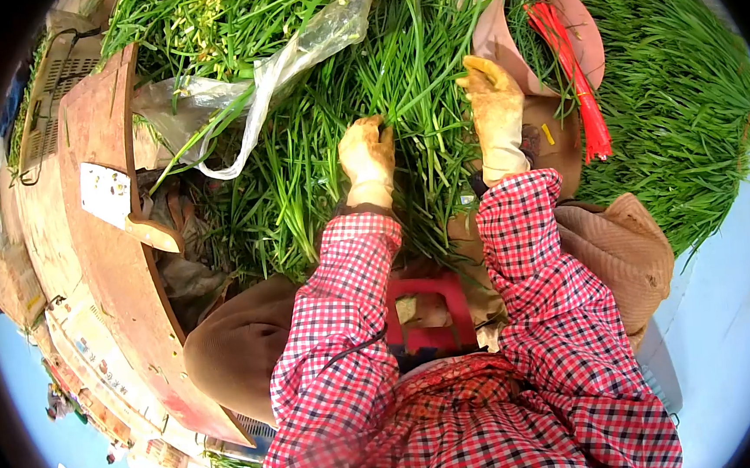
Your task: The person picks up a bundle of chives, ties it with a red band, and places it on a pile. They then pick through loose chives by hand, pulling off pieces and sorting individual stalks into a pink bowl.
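Both of my hands wear stained, pale yellow gloves. My left hand point(367, 152) is curled closed around a few long stalks of garlic chives point(417, 92) at the middle of the heap. To its right, my right hand point(494, 95) has its fingers stretched forward and slightly bent, with leaf ends close beside the fingertips. Loose chives point(289, 183) lie under and around the left hand. Just beyond the right hand is a pink round container point(582, 19) with green stalks and a bundle of red ties point(568, 73) in it.
A clear plastic bag point(269, 85) lies over chives with pale buds point(204, 28). A wooden board point(99, 201) at left carries a knife with a wide blade point(107, 194). A large pile of chives point(669, 92) stands at right. A red stool point(454, 307) is below my arms.
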The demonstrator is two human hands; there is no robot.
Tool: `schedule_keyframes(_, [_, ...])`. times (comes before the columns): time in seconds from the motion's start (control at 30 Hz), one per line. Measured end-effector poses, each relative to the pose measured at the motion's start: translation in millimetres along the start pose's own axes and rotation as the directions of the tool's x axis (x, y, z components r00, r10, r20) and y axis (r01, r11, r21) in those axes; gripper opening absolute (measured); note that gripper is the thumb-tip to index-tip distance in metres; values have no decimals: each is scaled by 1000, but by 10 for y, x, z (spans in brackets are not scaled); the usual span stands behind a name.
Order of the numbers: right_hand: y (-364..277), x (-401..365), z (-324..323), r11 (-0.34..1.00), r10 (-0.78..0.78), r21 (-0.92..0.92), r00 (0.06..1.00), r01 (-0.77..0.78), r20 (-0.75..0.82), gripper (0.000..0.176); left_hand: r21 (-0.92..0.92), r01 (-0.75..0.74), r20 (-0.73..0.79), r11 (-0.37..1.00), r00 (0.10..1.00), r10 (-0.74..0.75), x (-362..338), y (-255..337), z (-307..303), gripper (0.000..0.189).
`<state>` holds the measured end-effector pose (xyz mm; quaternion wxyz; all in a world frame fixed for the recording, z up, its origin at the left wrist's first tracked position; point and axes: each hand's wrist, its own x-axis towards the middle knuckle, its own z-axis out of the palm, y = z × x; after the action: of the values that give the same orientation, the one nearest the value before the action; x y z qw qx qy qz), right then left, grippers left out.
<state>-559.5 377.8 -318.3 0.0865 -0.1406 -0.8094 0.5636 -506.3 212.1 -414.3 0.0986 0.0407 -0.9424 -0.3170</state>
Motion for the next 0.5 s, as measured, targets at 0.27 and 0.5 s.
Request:
schedule_keyframes(0.27, [-37,171,129,927,200,246,927,-284,318,31,-11,-57,-7,998,998,57,19,-29,-9,20])
schedule_keyframes(0.5, [-52,269,134,977,156,71,908,-199,390,27,33,19,169,999,985,-24,71,6,-7,20])
